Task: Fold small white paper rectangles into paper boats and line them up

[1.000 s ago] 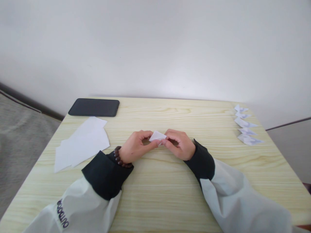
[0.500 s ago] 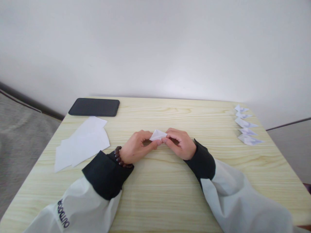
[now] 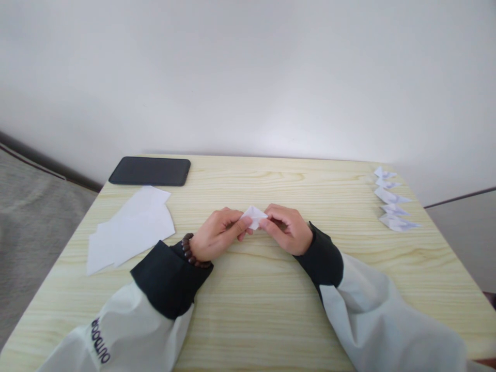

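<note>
A small folded piece of white paper (image 3: 253,216) sits pinched between both hands just above the middle of the light wooden table (image 3: 248,310). My left hand (image 3: 215,238), with a dark bead bracelet on its wrist, grips the paper's left side with thumb and fingers. My right hand (image 3: 287,230) pinches the paper's right side with curled fingers. Both wrists rest on the tabletop.
A black phone (image 3: 150,171) lies at the far left of the table. Loose white paper sheets (image 3: 129,230) are spread on the left. A row of several small folded paper figures (image 3: 391,201) lies along the far right edge. A plain white wall stands behind.
The folded paper looks smaller and more bunched between the fingertips. My left thumb has slid up onto it. The arms have stayed in place.
</note>
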The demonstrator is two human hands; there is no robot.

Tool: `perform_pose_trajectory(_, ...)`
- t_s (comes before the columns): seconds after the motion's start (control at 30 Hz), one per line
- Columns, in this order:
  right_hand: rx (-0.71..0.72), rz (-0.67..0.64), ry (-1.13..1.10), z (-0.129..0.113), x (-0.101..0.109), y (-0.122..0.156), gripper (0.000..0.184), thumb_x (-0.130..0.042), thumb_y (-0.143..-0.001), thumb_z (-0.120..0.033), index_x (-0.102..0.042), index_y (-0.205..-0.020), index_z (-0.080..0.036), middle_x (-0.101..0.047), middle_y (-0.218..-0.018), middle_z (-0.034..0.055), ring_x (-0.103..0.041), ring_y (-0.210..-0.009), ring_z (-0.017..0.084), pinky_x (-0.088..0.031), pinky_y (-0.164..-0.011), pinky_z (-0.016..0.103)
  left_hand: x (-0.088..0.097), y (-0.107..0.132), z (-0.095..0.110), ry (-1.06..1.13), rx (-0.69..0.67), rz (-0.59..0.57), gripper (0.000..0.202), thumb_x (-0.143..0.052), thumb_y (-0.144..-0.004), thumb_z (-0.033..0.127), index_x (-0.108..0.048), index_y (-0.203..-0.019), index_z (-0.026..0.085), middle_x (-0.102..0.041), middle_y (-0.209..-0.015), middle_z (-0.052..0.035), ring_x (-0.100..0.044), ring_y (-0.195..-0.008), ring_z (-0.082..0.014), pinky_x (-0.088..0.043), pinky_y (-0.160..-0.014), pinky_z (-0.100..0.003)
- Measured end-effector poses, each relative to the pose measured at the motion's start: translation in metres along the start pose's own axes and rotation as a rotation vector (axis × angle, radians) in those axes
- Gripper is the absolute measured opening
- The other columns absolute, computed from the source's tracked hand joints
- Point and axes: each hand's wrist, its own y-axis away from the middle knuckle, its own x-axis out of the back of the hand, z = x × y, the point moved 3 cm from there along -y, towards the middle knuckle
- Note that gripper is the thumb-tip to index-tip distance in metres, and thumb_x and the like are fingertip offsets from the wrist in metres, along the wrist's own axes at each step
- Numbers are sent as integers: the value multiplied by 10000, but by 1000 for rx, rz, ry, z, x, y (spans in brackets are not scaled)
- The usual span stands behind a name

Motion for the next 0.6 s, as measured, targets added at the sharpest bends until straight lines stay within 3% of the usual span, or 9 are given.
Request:
perform_pose_trajectory(0.27,26,-27,19,1,0,-1,285,-413,-920,-279,-513,-674,-175,-507,-661,17,-463,-604,116,-369,-566,246,0,-1,0,6,18,-29,462,-395,-887,453,-593,-602,149,-542,-532,-4,-481,-566,-113,-385,-590,-223)
perform_pose_trajectory(0.6,25,24,-30,0,2,0,276,-437,-907,-249,-540,-663,-173,-536,-647,14,-486,-593,109,-380,-575,245,1,-1,2,21,17,22,476,-346,-922,373,-548,-553,151,-567,-574,-4,-498,-578,-105,-391,-608,-215)
